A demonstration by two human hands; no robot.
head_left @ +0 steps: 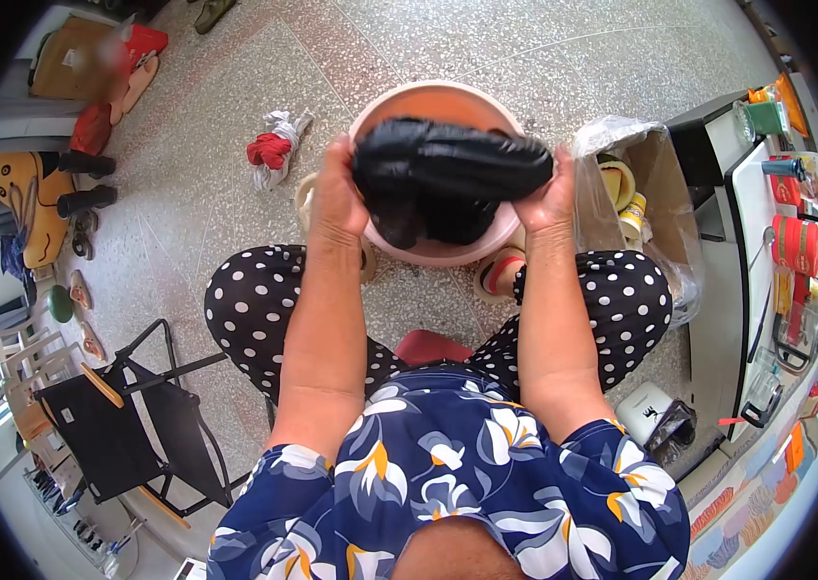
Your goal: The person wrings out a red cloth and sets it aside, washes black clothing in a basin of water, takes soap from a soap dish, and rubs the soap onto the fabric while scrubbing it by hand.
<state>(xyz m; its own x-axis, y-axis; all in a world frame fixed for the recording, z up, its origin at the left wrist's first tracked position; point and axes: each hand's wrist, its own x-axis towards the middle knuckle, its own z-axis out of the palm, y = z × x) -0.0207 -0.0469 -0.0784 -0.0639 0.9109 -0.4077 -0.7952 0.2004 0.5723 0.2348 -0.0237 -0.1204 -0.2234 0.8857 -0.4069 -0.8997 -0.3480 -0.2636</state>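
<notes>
Within both grips (336, 198) (548, 201), black bundle (447, 164)

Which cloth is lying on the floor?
The red and white bundle left of the pink basin; left hand and right hand hold the black cloth.

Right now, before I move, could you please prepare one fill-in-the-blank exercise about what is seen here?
The left hand and the right hand hold a bundle coloured ____.
The basin beneath it has a ____ rim.
A red and white cloth lies nearer the ____ hand.
The trousers have ____ dots.
Missing words: black; pink; left; white.
</notes>
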